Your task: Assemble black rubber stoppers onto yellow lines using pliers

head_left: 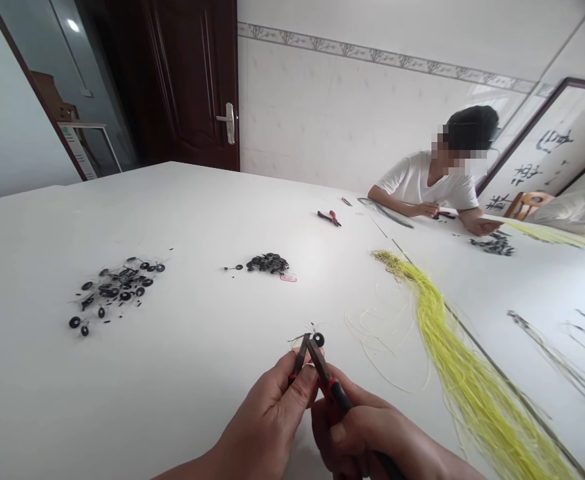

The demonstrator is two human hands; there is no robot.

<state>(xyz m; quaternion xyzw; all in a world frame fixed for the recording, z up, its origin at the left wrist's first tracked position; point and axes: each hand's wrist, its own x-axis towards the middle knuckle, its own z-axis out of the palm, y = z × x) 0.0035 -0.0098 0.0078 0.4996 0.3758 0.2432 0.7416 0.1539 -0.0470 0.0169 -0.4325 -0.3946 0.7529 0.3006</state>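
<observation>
A right hand [360,430] wraps its fingers around dark-tipped pliers [341,395] with red-and-black handles near a small black ring [321,341], the left hand's [267,407] fingers pinched narrow, their hold hidden.

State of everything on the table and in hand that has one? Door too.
Pliers in use: held; jaw opening unclear
Right grip: closed on their black handle
Left grip: pinched shut by the tips, contents unclear
Black ring: beside the tips
Spare pliers: lying, unheld
Left black pieces: scattered loosely
Middle black pieces: heaped tight
Yellow strands: gathered far end, fanned near end
Door: ajar or shut, unclear
</observation>
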